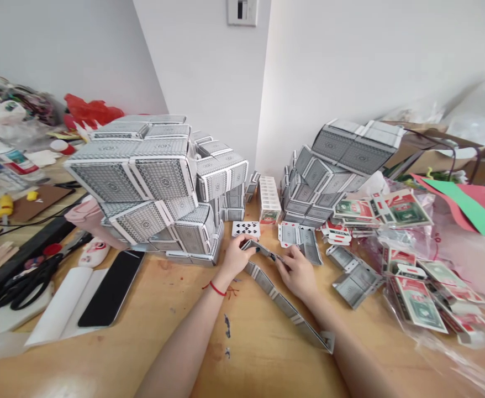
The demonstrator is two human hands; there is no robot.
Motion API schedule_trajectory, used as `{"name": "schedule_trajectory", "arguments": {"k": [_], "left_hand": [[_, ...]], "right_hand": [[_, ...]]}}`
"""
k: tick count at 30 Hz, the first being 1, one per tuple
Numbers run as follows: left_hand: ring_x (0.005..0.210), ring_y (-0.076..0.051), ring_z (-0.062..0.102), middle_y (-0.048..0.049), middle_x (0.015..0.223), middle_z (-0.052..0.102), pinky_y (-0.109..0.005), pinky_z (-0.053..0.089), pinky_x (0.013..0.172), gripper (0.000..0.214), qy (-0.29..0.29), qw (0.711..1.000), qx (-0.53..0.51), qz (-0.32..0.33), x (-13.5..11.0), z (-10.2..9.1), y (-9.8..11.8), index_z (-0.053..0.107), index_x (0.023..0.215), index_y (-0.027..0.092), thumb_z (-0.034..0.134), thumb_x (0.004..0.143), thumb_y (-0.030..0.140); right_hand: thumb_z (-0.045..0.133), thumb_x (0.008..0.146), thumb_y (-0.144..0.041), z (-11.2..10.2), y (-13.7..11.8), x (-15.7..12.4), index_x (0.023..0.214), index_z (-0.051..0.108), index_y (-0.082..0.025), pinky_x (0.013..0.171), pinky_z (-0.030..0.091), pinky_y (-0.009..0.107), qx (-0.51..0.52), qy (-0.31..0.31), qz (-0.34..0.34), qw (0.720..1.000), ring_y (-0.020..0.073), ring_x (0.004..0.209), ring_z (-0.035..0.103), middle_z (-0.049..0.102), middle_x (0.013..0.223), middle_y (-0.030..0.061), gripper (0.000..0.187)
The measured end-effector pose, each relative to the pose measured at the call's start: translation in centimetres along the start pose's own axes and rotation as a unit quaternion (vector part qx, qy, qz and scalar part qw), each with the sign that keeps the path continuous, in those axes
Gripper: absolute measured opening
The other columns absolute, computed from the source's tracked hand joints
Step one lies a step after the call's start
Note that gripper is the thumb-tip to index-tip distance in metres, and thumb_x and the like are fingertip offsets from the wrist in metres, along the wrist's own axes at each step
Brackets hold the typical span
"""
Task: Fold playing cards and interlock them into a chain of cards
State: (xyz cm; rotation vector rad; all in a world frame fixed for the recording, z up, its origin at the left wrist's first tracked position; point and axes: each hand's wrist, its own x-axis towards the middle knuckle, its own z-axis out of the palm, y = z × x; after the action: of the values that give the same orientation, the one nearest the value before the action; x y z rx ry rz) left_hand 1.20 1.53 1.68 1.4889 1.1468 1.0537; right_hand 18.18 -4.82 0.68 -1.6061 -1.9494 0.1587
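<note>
Head-worn view, facing forward and down onto left hand [234, 260] and right hand [298, 271]

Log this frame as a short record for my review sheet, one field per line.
Left hand: holding the upper end of a strip of joined grey-backed playing cards
Right hand: holding the same strip
Left wrist: red string bracelet
Nearby: face-up black-pipped card; built block of grey-backed cards
Surface: wooden table
Rest: black smartphone; black-handled scissors
</note>
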Motion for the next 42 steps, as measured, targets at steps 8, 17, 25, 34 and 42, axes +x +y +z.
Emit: {"name": "schedule_trajectory", "arguments": {"k": [8, 17, 25, 34, 42], "left_hand": [[0.085, -0.016, 0.057, -0.0025, 0.085, 0.063, -0.030, 0.042, 0.079, 0.020, -0.003, 1.000, -0.002, 0.013, 0.0, 0.2, -0.2, 0.058, 0.076, 0.016, 0.053, 0.060, 0.004], [0.087, -0.017, 0.057, -0.0030, 0.088, 0.063, -0.031, 0.041, 0.082, 0.023, 0.006, 0.999, 0.008, 0.032, -0.2, 0.2, -1.1, 0.060, 0.082, 0.017, 0.053, 0.063, 0.006], [0.085, -0.017, 0.058, -0.0026, 0.087, 0.064, -0.031, 0.042, 0.081, 0.022, 0.004, 1.000, 0.008, 0.011, -0.1, 0.0, -0.8, 0.060, 0.081, 0.017, 0.055, 0.062, 0.007], [0.086, -0.016, 0.058, -0.0025, 0.088, 0.064, -0.030, 0.042, 0.081, 0.022, 0.007, 1.000, 0.007, 0.026, -0.2, 0.0, -1.0, 0.060, 0.081, 0.017, 0.052, 0.063, 0.006], [0.087, -0.017, 0.058, -0.0037, 0.089, 0.064, -0.032, 0.042, 0.082, 0.021, 0.014, 1.000, -0.005, 0.027, -0.3, 0.2, -1.2, 0.059, 0.081, 0.016, 0.052, 0.064, 0.007]], "right_hand": [[0.032, 0.084, -0.024, 0.6, -0.5, -0.3, 0.101, 0.052, -0.019, 0.056, 0.042, 0.024, 0.066, -0.065, 0.024, 0.995, 0.0154, 0.061, 0.059, 0.064, 0.074, 0.0027, 0.027], [0.032, 0.082, -0.019, 0.6, -0.1, -0.4, 0.101, 0.052, -0.019, 0.058, 0.041, 0.024, 0.044, -0.083, 0.039, 0.995, 0.0166, 0.062, 0.059, 0.064, 0.073, 0.0031, 0.028], [0.032, 0.083, -0.022, 0.4, 0.3, -1.0, 0.094, 0.056, -0.019, 0.054, 0.040, 0.022, 0.041, -0.070, 0.036, 0.996, 0.0153, 0.060, 0.060, 0.065, 0.069, 0.0024, 0.026], [0.032, 0.083, -0.023, 0.6, 0.3, -1.0, 0.076, 0.057, -0.017, 0.046, 0.032, 0.021, -0.036, -0.032, 0.026, 0.999, 0.0137, 0.047, 0.055, 0.059, 0.054, 0.0025, 0.027], [0.033, 0.083, -0.022, 0.8, 0.9, -0.7, 0.085, 0.060, -0.019, 0.056, 0.042, 0.023, 0.098, -0.019, 0.064, 0.993, 0.0160, 0.058, 0.058, 0.064, 0.069, 0.0037, 0.028]]}}
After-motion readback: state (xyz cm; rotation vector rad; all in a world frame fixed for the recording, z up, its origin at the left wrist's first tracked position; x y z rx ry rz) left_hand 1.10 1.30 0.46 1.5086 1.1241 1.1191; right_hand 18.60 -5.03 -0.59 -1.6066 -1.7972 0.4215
